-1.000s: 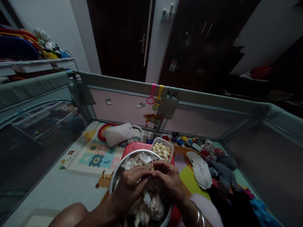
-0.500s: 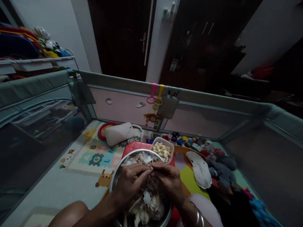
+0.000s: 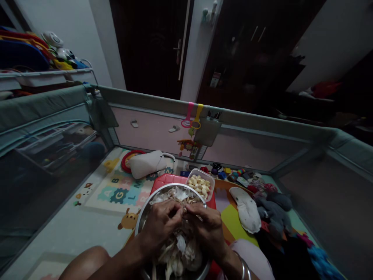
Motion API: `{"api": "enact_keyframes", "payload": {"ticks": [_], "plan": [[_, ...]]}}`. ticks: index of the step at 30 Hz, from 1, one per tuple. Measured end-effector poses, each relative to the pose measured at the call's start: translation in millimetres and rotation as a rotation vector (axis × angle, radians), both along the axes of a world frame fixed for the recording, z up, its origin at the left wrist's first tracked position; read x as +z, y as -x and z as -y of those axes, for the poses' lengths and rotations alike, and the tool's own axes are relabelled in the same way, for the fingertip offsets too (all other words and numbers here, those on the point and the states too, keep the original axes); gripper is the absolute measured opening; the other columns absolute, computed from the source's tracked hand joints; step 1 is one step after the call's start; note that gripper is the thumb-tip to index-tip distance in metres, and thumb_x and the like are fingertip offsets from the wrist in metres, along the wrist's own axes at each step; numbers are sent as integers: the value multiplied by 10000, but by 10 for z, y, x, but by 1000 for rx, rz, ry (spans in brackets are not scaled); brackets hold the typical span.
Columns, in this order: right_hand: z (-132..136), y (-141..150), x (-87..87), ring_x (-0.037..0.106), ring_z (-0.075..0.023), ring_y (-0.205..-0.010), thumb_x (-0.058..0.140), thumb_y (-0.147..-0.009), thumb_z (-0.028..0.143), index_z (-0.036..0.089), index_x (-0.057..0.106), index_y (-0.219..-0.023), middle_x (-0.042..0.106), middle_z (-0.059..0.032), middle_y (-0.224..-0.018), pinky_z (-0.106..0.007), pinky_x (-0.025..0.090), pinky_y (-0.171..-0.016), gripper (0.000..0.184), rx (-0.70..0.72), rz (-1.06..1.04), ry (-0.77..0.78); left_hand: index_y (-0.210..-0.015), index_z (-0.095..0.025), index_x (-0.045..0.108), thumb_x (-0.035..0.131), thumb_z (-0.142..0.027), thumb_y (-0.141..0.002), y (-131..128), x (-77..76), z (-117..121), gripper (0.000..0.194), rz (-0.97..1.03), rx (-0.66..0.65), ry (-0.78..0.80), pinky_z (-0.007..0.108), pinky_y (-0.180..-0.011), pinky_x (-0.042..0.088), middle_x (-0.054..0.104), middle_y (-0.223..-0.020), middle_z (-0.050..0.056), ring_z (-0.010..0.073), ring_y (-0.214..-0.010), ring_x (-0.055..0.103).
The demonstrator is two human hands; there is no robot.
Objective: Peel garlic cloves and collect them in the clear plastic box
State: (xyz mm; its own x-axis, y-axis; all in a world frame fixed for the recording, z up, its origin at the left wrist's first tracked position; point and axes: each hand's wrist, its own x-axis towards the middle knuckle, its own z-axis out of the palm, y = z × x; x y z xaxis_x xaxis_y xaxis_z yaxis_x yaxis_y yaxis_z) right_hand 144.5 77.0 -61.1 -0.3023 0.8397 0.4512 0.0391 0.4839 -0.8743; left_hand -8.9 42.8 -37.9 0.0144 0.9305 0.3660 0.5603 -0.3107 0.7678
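Over a metal bowl (image 3: pixel 139 217) of garlic bulbs and papery skins (image 3: pixel 182 245), my left hand (image 3: pixel 164 217) and my right hand (image 3: pixel 206 223) meet, fingertips almost touching. Both are closed in a pinch around a small garlic clove (image 3: pixel 184 210), mostly hidden by the fingers. A ring and silver bangles show on the right hand and wrist. Just beyond the bowl, a clear plastic container (image 3: pixel 212 181) holds many peeled garlic cloves (image 3: pixel 199 185). Bowl and container rest on a red stool (image 3: pixel 169 179).
A playpen fence (image 3: pixel 163 105) surrounds the patterned play mat (image 3: pixel 99 229). On the mat lie a white bag-like item (image 3: pixel 145 165), a white cushion (image 3: pixel 246 210), a grey plush toy (image 3: pixel 274 214) and several small toys along the far side. My knees flank the bowl.
My fingers have shifted slightly at the clove, the left fingertips curling inward a little. The bowl and container stay in place; the view moves slightly.
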Motion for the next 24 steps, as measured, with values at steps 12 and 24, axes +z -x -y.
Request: {"api": "enact_keyframes", "payload": {"ticks": [12,24], "plan": [[-128,63,150,632,-113,-561,777,-584,248,172,670,-792,696,-15,-714,-210,504,-570,246,152,-508,830,-594,-177,506,425,-114,-745,-50,53,-11,183,-67,85,-32,194,-491,414,566,-538,-14,113,-484,533],[-158,28,211,662,-178,-729,772,-591,226,169,586,-730,659,-8,-778,-262,507,-624,239,113,-562,956,-633,-181,488,482,-160,-783,65,-116,65,151,-271,8,-11,232,-510,422,559,-597,-6,132,-526,542]]}}
